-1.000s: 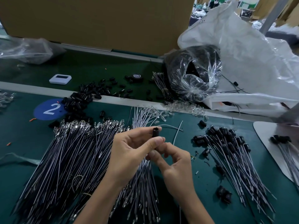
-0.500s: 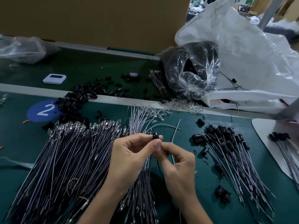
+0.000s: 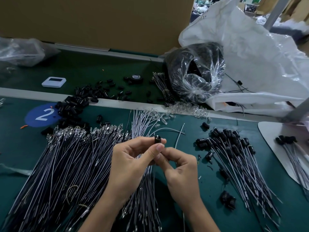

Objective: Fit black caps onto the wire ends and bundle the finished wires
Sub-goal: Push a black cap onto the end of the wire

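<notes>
As left hand [image 3: 132, 163] pinches it, cap [image 3: 157, 139] stands upright

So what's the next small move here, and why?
Probably push the wire up until it seats in the cap. The left hand pinches the cap upright, and the right hand pinches just beneath it, the wire there hidden in its grip.

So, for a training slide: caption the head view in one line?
Left hand pinches a black cap, right hand curled just beneath, between uncapped wires and capped wires.
</notes>
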The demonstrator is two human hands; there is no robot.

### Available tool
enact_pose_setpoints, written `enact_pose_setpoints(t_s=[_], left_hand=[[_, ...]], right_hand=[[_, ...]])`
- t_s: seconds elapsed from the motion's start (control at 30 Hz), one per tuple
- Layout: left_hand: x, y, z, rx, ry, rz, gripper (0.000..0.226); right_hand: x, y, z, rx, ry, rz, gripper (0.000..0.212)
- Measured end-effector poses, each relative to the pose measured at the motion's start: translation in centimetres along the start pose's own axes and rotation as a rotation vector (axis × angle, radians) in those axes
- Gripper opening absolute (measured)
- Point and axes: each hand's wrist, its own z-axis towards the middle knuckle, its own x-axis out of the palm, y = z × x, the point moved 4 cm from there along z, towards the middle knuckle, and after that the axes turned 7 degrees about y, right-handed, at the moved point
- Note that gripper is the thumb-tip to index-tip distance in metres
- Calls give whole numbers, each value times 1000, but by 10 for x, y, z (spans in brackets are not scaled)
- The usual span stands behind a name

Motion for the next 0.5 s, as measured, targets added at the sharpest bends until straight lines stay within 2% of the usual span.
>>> enact_pose_setpoints(t_s=[0.3, 0.5], left_hand=[[2, 0, -1, -26, -25, -58, 26], [6, 5, -3, 8, -35, -71, 21]], right_hand=[[0, 2, -3, -41, -20, 50, 12], [-2, -2, -3, -47, -49, -4, 9]])
